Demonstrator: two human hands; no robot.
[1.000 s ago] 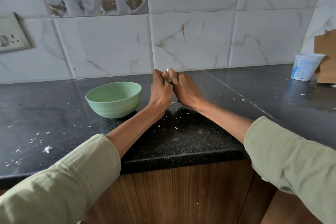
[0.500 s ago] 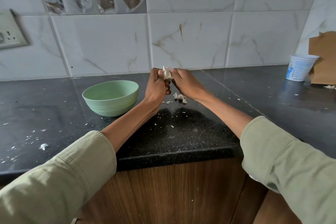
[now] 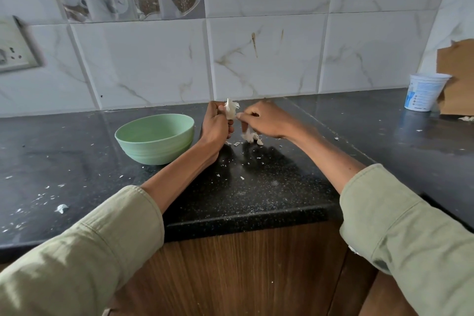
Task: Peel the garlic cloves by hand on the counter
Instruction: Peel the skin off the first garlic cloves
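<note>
My left hand (image 3: 216, 124) grips a white garlic clove (image 3: 230, 110) with papery skin sticking up from it, held above the black counter (image 3: 256, 187). My right hand (image 3: 266, 120) is just to its right, its fingertips pinching a bit of skin at the clove's edge. Under my right hand lies a small pile of torn garlic skin (image 3: 251, 137) on the counter. A pale green bowl (image 3: 155, 138) stands to the left of my left hand; its inside is hidden from here.
Small white flakes of skin (image 3: 61, 208) are scattered over the counter, mostly at the left. A white plastic cup (image 3: 423, 95) and brown cardboard (image 3: 456, 77) stand at the back right. The tiled wall runs behind, with a socket plate (image 3: 15, 51) at left.
My hands have come apart: the right hand has pulled away to the right from the clove. The clove and the pile of skin beneath have come into sight.
</note>
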